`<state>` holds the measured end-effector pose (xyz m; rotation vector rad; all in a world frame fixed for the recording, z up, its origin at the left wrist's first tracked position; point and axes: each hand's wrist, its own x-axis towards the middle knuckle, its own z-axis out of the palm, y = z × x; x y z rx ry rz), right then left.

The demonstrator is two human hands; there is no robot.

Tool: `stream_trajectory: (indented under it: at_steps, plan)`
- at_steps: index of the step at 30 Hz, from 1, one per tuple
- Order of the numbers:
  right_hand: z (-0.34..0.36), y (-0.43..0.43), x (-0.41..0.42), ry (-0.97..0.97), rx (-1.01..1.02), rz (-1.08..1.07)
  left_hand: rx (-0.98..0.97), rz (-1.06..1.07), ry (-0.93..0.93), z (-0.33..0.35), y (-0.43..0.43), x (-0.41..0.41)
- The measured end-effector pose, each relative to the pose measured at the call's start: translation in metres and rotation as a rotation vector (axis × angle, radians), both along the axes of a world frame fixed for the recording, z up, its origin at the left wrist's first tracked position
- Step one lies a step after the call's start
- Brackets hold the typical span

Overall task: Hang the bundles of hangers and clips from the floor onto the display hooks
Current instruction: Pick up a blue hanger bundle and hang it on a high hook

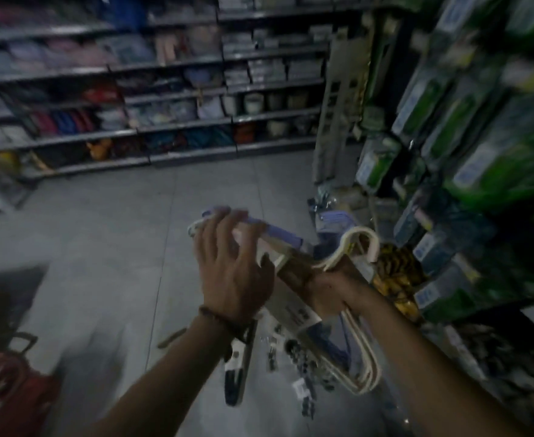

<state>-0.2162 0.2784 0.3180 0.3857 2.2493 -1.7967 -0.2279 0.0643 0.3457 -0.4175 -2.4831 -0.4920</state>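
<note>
I hold a bundle of cream, pink and lilac plastic hangers (291, 247) in mid-air in front of me, over the aisle floor. My right hand (328, 291) grips the bundle just below its hooks (363, 244), which curve up to the right. My left hand (231, 263) lies over the far end of the bundle, fingers spread and bent round it. More bundles of clips and hangers (297, 351) lie on the floor below my hands. The display rack (448, 171) on the right carries green and blue packets; its hooks are blurred.
Grey tiled floor (117, 247) stretches ahead to shelves of folded goods (165, 99) at the back. A red basket or cart (10, 383) stands at the lower left. A yellow-black item (395, 266) hangs low on the right rack. The frame is motion-blurred.
</note>
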Motion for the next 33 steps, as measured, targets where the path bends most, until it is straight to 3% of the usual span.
stream_trajectory:
  at_steps: [1, 2, 4, 6, 8, 11, 14, 16, 19, 21, 23, 28, 33]
  plan:
    - [0.009, 0.006, 0.002, 0.020, -0.072, -0.060, 0.201, 0.010, 0.075, -0.006, 0.005, 0.011]
    - [0.020, 0.010, 0.004, 0.034, -0.137, -0.110, 0.411, 0.053, 0.032, -0.010, 0.010, 0.016]
    - [0.040, 0.011, 0.011, 0.075, -0.236, -0.188, 0.856, 0.145, -0.314, -0.009, 0.022, 0.013]
    - [0.063, 0.009, 0.018, 0.103, -0.308, -0.275, 1.276, -0.073, -0.711, 0.015, 0.036, -0.002]
    - [0.083, 0.009, 0.023, 0.110, -0.340, -0.300, 1.452, -0.396, -0.950, 0.033, 0.047, -0.024]
    - [0.114, 0.009, 0.036, 0.108, -0.284, -0.356, 1.506, -0.506, -1.025, 0.047, 0.069, -0.058]
    - [0.142, 0.012, 0.052, 0.075, -0.131, -0.489, 1.472, -0.663, -1.231, 0.066, 0.098, -0.064]
    - [0.161, 0.020, 0.069, 0.030, 0.170, -0.558, 1.459, -0.719, -1.233, 0.076, 0.117, -0.066]
    - [0.208, 0.030, 0.109, -0.063, 0.822, -0.492, 1.339, -0.804, -1.269, 0.095, 0.147, -0.065]
    - [0.260, 0.024, 0.133, 0.052, 1.232, -0.606, 1.263, -0.905, -1.229, 0.115, 0.167, -0.056]
    - [0.299, 0.030, 0.137, 0.210, 1.439, -0.738, 1.197, -1.009, -1.208, 0.137, 0.188, -0.038]
    - [0.359, 0.071, 0.152, 0.116, 1.445, -0.889, 0.982, -1.226, -1.142, 0.197, 0.232, 0.030]
    - [0.388, 0.107, 0.216, 0.205, 1.439, -1.030, 0.904, -1.453, -1.065, 0.253, 0.258, 0.095]
